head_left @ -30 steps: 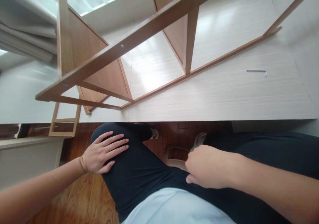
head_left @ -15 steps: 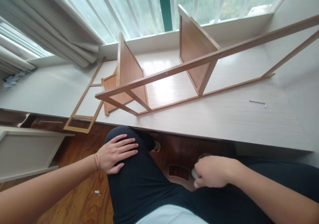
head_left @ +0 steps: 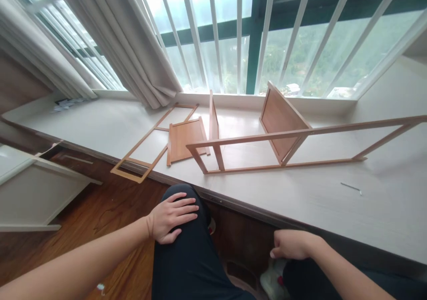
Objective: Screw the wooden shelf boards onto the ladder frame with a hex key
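Observation:
My left hand lies flat on my left knee, fingers spread and holding nothing. Over by my right leg, my right hand is curled closed; its fingers fold under, and whether anything is inside them is hidden. Beyond my knees, on the white window ledge, a partly joined wooden frame rests on its side with two panels standing from it. One of these is a wide brown panel, the other a narrow-looking panel seen nearly edge-on. An Allen key lies on the ledge at the right.
To the left, a ladder-like wooden frame overhangs the ledge's front edge, with a loose wooden panel partly over it. A grey curtain hangs by the barred window. A white cabinet-like piece stands on the wooden floor.
My view has tilted up toward the window, so the wooden pieces appear lower. My left hand stays on the knee. My right hand, still closed, appears slightly lower and more of my shoe shows.

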`<move>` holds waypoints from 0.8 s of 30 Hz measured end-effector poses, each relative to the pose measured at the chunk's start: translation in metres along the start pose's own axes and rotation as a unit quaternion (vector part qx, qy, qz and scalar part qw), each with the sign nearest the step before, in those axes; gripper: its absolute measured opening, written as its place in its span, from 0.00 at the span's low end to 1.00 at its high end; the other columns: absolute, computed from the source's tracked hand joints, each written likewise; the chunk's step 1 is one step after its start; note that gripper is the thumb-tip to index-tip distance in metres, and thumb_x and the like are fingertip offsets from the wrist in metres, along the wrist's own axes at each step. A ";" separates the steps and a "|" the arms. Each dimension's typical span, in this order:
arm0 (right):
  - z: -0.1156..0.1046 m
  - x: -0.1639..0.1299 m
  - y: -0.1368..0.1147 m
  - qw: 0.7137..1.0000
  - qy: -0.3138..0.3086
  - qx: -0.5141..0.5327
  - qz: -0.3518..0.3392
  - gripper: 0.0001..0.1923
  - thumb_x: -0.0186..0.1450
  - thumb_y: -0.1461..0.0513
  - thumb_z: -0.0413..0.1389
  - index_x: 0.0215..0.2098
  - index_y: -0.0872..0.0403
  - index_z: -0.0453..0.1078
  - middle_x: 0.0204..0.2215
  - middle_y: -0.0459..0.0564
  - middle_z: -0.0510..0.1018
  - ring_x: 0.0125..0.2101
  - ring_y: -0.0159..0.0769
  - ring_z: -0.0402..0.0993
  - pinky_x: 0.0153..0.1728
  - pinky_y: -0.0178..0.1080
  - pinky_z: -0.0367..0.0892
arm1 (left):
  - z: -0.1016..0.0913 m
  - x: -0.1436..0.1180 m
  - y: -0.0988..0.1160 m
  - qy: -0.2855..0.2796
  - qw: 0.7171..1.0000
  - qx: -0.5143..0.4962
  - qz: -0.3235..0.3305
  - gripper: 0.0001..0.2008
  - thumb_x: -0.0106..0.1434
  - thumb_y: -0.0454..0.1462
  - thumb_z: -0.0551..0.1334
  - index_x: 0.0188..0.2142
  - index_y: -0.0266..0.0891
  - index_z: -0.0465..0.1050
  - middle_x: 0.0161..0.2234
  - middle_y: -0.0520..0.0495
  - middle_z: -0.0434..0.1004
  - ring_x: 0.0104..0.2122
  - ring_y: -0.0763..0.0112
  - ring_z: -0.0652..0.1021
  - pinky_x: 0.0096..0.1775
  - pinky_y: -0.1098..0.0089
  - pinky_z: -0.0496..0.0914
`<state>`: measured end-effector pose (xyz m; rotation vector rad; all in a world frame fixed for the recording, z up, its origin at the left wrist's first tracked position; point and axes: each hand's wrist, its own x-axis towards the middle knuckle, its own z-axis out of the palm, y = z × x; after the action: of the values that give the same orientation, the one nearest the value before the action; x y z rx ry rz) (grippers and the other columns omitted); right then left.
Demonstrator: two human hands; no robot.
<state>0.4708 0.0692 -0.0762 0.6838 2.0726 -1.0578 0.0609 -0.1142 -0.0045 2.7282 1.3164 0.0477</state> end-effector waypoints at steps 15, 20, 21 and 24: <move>0.048 -0.005 0.015 0.755 0.622 -0.177 -0.107 0.14 0.71 0.56 0.50 0.49 0.49 0.74 0.47 0.54 0.80 0.47 0.45 0.76 0.54 0.46 0.63 | 0.012 -0.052 0.026 0.070 0.994 0.053 -0.062 0.35 0.52 0.37 0.55 0.62 0.46 0.66 0.64 0.50 0.69 0.67 0.54 0.62 0.70 0.47 0.43; 0.090 0.030 0.027 0.672 0.697 -0.243 0.057 0.43 0.65 0.58 0.50 0.75 0.57 0.41 0.65 0.69 0.64 0.61 0.64 0.65 0.63 0.66 0.47 | 0.016 -0.064 0.030 0.100 0.988 0.091 -0.078 0.35 0.52 0.36 0.55 0.63 0.49 0.66 0.62 0.52 0.71 0.66 0.56 0.64 0.70 0.48 0.42; 0.095 0.037 0.027 0.695 0.675 -0.230 0.090 0.45 0.64 0.59 0.50 0.75 0.58 0.38 0.67 0.69 0.61 0.64 0.65 0.62 0.64 0.67 0.45 | 0.016 -0.065 0.030 0.105 0.987 0.095 -0.082 0.35 0.53 0.36 0.55 0.62 0.50 0.66 0.62 0.52 0.72 0.66 0.56 0.65 0.70 0.49 0.44; 0.103 0.051 0.024 0.748 0.614 -0.180 0.173 0.45 0.61 0.62 0.50 0.74 0.60 0.44 0.67 0.67 0.61 0.67 0.63 0.54 0.66 0.66 0.39 | 0.016 -0.066 0.028 0.119 0.983 0.102 -0.090 0.33 0.55 0.37 0.55 0.61 0.52 0.68 0.60 0.53 0.74 0.65 0.58 0.67 0.70 0.51 0.48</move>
<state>0.4920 0.0026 -0.1700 1.7722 2.8525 0.2077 0.0429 -0.1851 -0.0163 2.8267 1.7169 0.2445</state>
